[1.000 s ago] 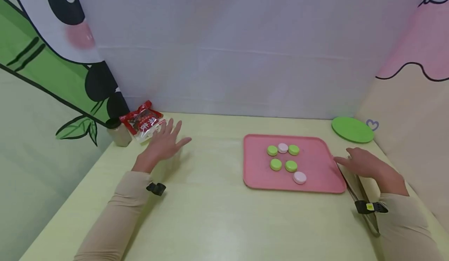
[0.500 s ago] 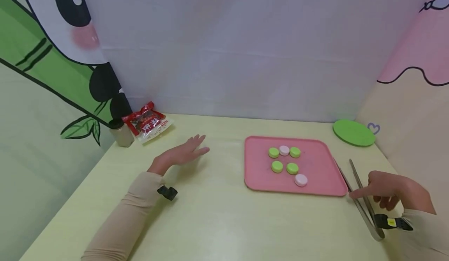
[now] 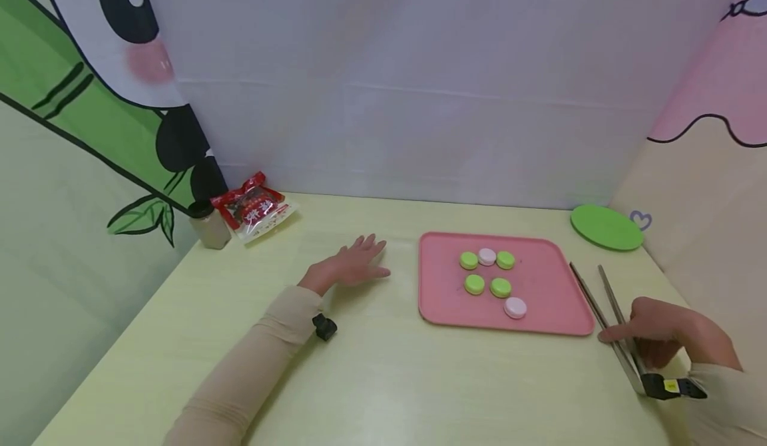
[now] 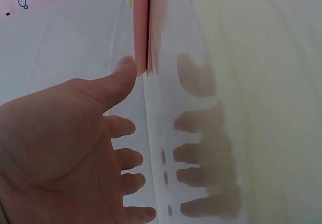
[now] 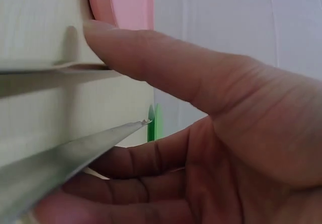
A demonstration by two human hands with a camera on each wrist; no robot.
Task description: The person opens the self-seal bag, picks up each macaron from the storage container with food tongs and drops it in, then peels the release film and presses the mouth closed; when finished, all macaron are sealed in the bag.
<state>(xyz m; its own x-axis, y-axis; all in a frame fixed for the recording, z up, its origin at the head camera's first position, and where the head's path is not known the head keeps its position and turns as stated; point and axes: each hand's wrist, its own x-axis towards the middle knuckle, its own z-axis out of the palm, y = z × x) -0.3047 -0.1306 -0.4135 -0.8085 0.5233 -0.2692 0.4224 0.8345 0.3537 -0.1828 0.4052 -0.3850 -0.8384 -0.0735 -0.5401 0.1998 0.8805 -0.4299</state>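
At the right, my right hand [image 3: 659, 333] grips a pair of metal tongs [image 3: 611, 299], thumb on the side near the tray, fingers curled by the other arm. In the right wrist view the tongs' spread arms [image 5: 75, 156] lie between thumb and fingers; finger contact is partly hidden. A pink tray [image 3: 443, 306] bears several green macarons [image 3: 475, 284] and two pale pink macarons [image 3: 515, 307]. My left hand [image 3: 350, 263] hovers left of the tray with fingers spread, holding nothing. Its thumb appears near the tray's edge [image 4: 142, 38] in the left wrist view.
A green plate [image 3: 606, 227] lies at the back right. A red snack bag [image 3: 254, 208] and a dark-lidded jar [image 3: 210, 226] stand at the back left. Printed cloth walls [image 3: 383, 100] border the pale table [image 3: 359, 379].
My left hand has moved right, away from the snack bag toward the tray. My right hand has come back and down to the tongs, its fingers curling in. The tongs have shifted slightly.
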